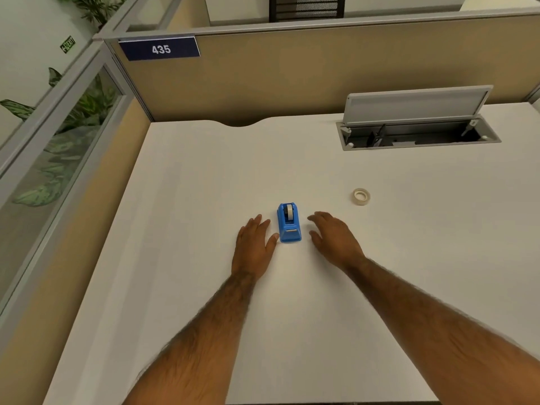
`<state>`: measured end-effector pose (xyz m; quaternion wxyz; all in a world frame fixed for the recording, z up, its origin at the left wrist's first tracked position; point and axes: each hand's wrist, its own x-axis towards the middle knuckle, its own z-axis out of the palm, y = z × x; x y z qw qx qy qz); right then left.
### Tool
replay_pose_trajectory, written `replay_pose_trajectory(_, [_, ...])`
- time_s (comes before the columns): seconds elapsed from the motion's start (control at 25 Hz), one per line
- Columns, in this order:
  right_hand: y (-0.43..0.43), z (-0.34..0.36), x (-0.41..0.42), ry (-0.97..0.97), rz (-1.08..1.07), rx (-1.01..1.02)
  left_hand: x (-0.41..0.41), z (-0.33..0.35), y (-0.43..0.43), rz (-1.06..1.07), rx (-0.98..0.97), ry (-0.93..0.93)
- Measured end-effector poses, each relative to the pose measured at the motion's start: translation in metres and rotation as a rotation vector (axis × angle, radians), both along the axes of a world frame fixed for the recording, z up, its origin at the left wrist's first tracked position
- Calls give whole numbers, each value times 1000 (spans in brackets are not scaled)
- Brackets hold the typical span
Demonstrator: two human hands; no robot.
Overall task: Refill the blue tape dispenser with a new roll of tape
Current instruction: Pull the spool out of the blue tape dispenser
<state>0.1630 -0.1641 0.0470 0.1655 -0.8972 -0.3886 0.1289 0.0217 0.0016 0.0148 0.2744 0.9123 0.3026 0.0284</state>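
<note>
A small blue tape dispenser (288,223) stands on the white desk (204,176), its cutter end towards me and a pale roll or spool seated in its top. My left hand (254,247) lies flat just left of it, fingers straight, the thumb tip at or almost at the dispenser's base. My right hand (333,238) hovers just right of it, fingers loosely spread, holding nothing. A loose roll of pale tape (361,196) lies flat on the desk, further back and to the right of the dispenser.
An open cable hatch (418,135) with its grey lid raised sits in the desk at the back right. Beige partition walls (292,77) close off the back and left sides, with a "435" sign (160,49). Plants show behind the left glass.
</note>
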Motion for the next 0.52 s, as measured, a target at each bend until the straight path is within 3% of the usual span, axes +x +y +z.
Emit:
replay_pose_trajectory(0.24, [39,25,2,24,27,208,28,20,4,156,-344,-237])
replay_pose_trajectory(0.52, [53,22,5,12,52,180,33,22,14,85,-367,-190])
